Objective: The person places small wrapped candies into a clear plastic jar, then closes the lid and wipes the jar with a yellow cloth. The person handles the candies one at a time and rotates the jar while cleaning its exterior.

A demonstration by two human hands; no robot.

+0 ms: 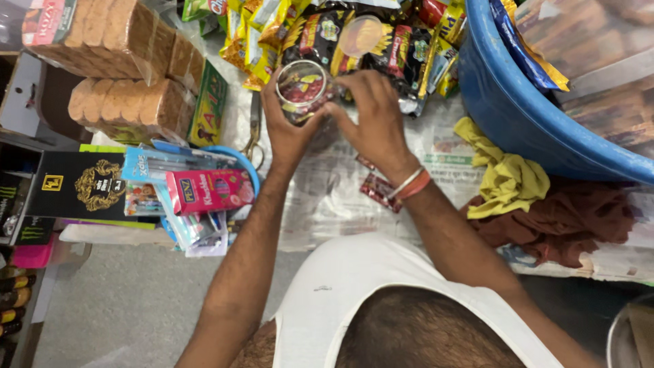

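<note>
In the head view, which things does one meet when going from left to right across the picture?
Black box → pink box → left hand → clear jar → right hand → yellow cloth → blue tub.

Snack packets (pixel 327 34) crowd jar (pixel 303 88); newspaper (pixel 327 197) bare

I see a clear jar (pixel 304 88) showing red and yellow inside. Right of the jar, a blue tub (pixel 518 102); below that, a yellow cloth (pixel 504 178) and a brown cloth (pixel 565 219). Left of the jar, a pink box (pixel 210 191), a black box with a gold crest (pixel 82 184), and tan biscuits (pixel 126 105). Above it, yellow-and-red packets (pixel 272 34).
</note>
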